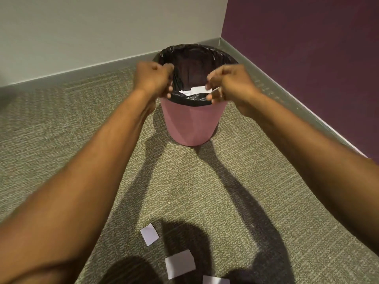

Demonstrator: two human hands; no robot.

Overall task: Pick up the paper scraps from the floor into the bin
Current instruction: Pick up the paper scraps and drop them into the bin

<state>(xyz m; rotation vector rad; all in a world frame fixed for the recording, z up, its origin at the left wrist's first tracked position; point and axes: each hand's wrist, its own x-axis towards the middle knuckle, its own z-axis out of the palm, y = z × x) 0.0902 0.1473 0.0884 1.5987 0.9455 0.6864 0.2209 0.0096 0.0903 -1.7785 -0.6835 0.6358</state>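
The pink bin (190, 124) stands on the carpet (61, 130) near its far corner, where a pale wall (102, 27) meets a purple wall (307, 58). A black liner (190, 52) is folded over its rim. White paper pieces (193, 90) lie inside it, seen just above the near rim.

Both bare arms reach forward from the bottom corners of the view, almost straight, and come together at the bin. The left hand (155, 78) is at the left side of the rim, knuckles up and fingers curled down and inward, with its fingertips (169, 95) at the near edge of the liner. The right hand (229, 85) mirrors it at the right side of the rim, fingers also curled toward the opening. A thin pale sliver shows by its thumb. Motion blur hides whether either hand pinches a scrap, grips the liner or holds nothing.

3 scraps lie on the carpet close to its near edge. 1 small square (149, 234) lies furthest left, a larger piece (180, 263) just beyond it to the right, and a third piece (215, 280) is cut off by the bottom edge. The arms' shadows (235, 181) run across the carpet between these scraps and the bin.
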